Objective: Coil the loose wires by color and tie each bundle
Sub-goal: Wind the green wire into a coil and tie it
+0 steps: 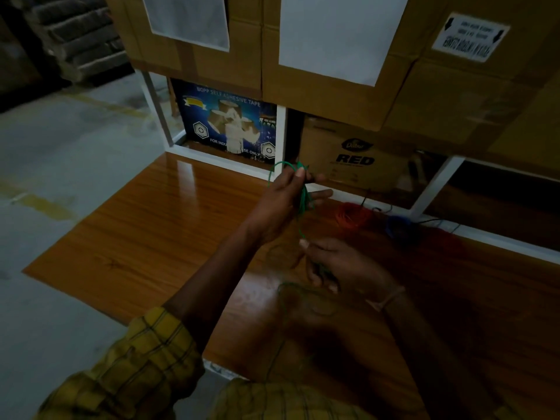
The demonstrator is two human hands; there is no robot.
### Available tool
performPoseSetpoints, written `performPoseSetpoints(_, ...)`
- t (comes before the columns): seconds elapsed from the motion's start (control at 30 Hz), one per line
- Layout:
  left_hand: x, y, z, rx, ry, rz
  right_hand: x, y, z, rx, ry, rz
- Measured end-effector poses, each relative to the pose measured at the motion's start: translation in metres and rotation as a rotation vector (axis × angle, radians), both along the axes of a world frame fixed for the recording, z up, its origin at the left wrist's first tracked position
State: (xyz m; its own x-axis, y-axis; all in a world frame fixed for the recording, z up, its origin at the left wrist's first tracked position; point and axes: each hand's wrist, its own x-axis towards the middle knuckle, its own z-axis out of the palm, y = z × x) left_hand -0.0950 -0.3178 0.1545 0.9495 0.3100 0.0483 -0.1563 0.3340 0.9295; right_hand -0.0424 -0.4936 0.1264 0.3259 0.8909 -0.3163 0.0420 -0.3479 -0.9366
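Near the frame's middle the left hand [283,197] pinches the gathered green wire [303,197] loops upright, seemingly to keep the coil's shape, while the right hand [339,265], lower over the counter [151,225], grips the slack to feed it.

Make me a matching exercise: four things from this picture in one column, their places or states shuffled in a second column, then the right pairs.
1. green wire
2. red wire bundle
3. blue wire bundle
4. tape carton

A. under the white shelf frame
B. held in both hands
C. on the table, right of the red one
D. on the table, beyond the right hand

Pairs: 1-B, 2-D, 3-C, 4-A
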Motion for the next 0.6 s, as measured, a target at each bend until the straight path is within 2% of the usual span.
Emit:
performPoseSetpoints(0.07,0.000,0.001,-0.005,0.310,0.098,0.076,0.000,-0.007,0.014,-0.001,-0.012,0.089)
performPoseSetpoints(0.13,0.000,0.001,-0.008,0.554,0.156,0.061,0.004,-0.016,0.030,0.023,-0.031,0.160)
performPoseSetpoints(0.23,0.000,0.003,-0.012,0.799,0.211,0.024,0.023,-0.030,0.051,0.123,-0.069,0.117)
performPoseSetpoints(0.3,-0.004,0.006,-0.015,0.899,0.219,-0.016,0.039,-0.038,0.058,0.223,-0.015,0.040)
performPoseSetpoints(0.37,-0.012,0.006,-0.016,0.857,0.226,-0.074,0.055,-0.041,0.056,0.330,0.107,-0.036)
performPoseSetpoints(0.47,-0.023,0.001,-0.011,0.681,0.225,-0.170,0.066,-0.038,0.050,0.447,0.246,-0.087)
performPoseSetpoints(0.6,-0.032,-0.006,-0.006,0.408,0.193,-0.282,0.085,-0.024,0.045,0.543,0.290,-0.228)
